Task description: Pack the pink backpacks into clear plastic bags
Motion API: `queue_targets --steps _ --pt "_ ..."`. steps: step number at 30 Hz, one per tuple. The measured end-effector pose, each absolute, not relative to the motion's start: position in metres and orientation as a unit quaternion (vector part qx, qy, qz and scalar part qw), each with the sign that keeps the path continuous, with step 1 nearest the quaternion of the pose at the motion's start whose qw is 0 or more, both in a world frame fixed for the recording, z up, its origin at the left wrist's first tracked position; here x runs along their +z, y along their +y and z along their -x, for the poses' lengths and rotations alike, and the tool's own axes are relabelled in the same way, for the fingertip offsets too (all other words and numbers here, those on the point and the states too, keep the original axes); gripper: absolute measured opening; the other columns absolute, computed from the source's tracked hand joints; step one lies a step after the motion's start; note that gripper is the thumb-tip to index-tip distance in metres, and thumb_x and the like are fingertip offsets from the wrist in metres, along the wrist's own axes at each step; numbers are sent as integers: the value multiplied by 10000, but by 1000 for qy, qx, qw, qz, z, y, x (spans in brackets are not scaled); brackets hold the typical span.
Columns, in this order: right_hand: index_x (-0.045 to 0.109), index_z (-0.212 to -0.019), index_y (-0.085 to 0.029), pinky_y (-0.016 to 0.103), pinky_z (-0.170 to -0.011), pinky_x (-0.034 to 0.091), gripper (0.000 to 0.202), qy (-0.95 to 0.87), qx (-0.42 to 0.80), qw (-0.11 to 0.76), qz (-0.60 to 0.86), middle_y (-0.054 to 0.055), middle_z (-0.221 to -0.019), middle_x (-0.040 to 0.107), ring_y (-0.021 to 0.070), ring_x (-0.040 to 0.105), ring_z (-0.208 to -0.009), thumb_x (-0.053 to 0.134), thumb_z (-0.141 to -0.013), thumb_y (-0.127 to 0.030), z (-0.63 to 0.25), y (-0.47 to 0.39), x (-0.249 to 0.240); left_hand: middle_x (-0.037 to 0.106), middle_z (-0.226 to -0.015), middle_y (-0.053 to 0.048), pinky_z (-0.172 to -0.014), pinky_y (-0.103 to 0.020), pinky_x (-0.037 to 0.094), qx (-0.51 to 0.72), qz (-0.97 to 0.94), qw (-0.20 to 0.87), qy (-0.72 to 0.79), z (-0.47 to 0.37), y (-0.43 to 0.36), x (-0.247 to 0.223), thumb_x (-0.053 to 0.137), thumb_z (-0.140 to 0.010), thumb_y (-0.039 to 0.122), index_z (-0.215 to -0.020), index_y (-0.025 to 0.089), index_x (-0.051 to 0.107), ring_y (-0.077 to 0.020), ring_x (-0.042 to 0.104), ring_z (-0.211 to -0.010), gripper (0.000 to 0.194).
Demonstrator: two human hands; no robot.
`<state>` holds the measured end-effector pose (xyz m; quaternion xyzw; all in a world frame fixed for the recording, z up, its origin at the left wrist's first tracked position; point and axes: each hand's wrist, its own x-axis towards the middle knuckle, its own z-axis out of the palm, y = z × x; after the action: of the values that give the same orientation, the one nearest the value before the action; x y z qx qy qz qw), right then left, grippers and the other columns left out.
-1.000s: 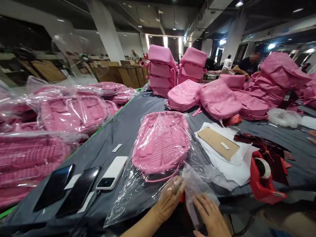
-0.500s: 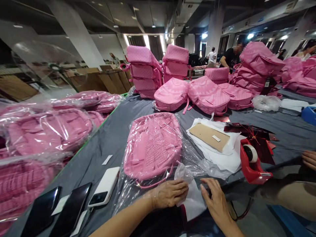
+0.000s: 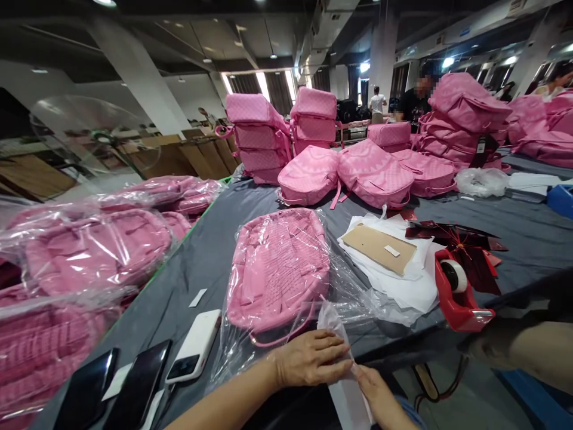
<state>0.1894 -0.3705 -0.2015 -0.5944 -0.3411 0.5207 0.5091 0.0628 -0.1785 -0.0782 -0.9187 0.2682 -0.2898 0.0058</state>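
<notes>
A white, paper-like sheet (image 3: 349, 403) lies in a narrow strip at the table's front edge, its crumpled upper end looking translucent. Across it rests my left hand (image 3: 311, 358), fingers stretched out and slightly bent. My right hand (image 3: 378, 394) pinches the sheet's right side with thumb and fingers, partly cut off by the frame. Just beyond both hands, a pink backpack (image 3: 280, 269) lies flat inside a clear plastic bag (image 3: 349, 292). The bag's loose plastic spreads toward my left forearm and to the right.
To the right are white sheets (image 3: 414, 295), a cardboard piece (image 3: 376, 245), a red tape dispenser (image 3: 461, 307) and dark red tags (image 3: 483, 269). Phones (image 3: 138, 382) and a white power bank (image 3: 197, 346) lie left. Bagged backpacks (image 3: 98, 251) fill the left side. Another person's arm (image 3: 519, 352) reaches in at right.
My right hand has moved left and down and now grips the sheet, which is drawn into a narrower strip. My left hand has flattened over it. The view has shifted slightly.
</notes>
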Motion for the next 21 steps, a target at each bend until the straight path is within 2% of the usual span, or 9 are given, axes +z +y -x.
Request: queue_targets --steps 2,5,8,9,11,13,15,17,21 --pt "662 -838 -143 272 -655 478 659 -437 401 446 670 89 -789 659 190 623 -710 385 -939 -732 -198 -380 -195 732 -1120 -75 -1052 -310 513 -292 920 4 263 -63 -181 -75 593 -979 205 -1084 130 638 -157 682 -1065 137" --pt "688 -1055 -204 251 -706 501 270 -537 2 394 745 54 -919 688 165 668 -779 459 -1011 -341 -225 -383 -156 742 -1080 -62 -1043 -293 512 -312 919 -6 242 -62 -184 -65 611 -970 189 -1053 126 634 -153 683 -1062 107" --pt "604 -1339 -223 363 -922 514 367 -546 -274 348 711 114 -1215 650 242 636 -1098 509 -1001 -327 -254 -361 -113 742 -1094 -79 -1025 -301 522 -318 918 0 235 -62 -186 -56 577 -984 156 -1094 115 629 -169 692 -1066 128" --pt "604 -1357 -217 387 -903 522 391 -561 -291 333 700 128 -1221 647 260 636 -1096 490 -1009 -354 -262 -350 -103 741 -1101 -89 -1005 -304 533 -312 921 3 233 -62 -186 -56 561 -990 149 -1114 109 626 -177 696 -1064 146" --pt "689 -1210 -182 325 -747 536 371 -592 -230 354 687 109 -1034 692 220 678 -897 421 -1039 -373 -277 -324 -90 732 -1131 -116 -945 -288 557 -303 932 -6 198 -62 -187 -57 501 -1010 134 -1196 97 607 -182 702 -1065 217" --pt "713 -947 -150 233 -598 483 396 -581 -125 436 676 42 -764 660 139 632 -653 394 -1056 -358 -291 -302 -79 726 -1146 -128 -864 -250 571 -311 944 -39 107 -65 -186 -58 429 -1025 118 -1284 105 578 -169 715 -1030 299" --pt "675 -833 -145 193 -583 460 395 -547 -81 508 660 11 -697 635 106 611 -609 417 -1052 -349 -301 -286 -64 740 -1057 -104 -770 -237 567 -282 955 -90 -28 -75 -184 -56 382 -1014 95 -1220 129 622 -162 729 -914 318" --pt "677 -894 -146 185 -638 477 341 -535 -130 538 638 14 -773 669 106 650 -682 441 -1046 -339 -305 -276 -46 736 -944 -87 -719 -283 555 -190 961 -118 -162 -95 -183 -50 400 -951 45 -1093 130 668 -197 719 -813 315" --pt "642 -1051 -145 169 -696 497 242 -554 -245 520 603 25 -894 699 99 695 -774 425 -1052 -253 -293 -273 -21 722 -999 -151 -788 -385 547 -87 952 -115 -270 -162 -179 -41 460 -821 -22 -1234 82 646 -288 705 -882 465"
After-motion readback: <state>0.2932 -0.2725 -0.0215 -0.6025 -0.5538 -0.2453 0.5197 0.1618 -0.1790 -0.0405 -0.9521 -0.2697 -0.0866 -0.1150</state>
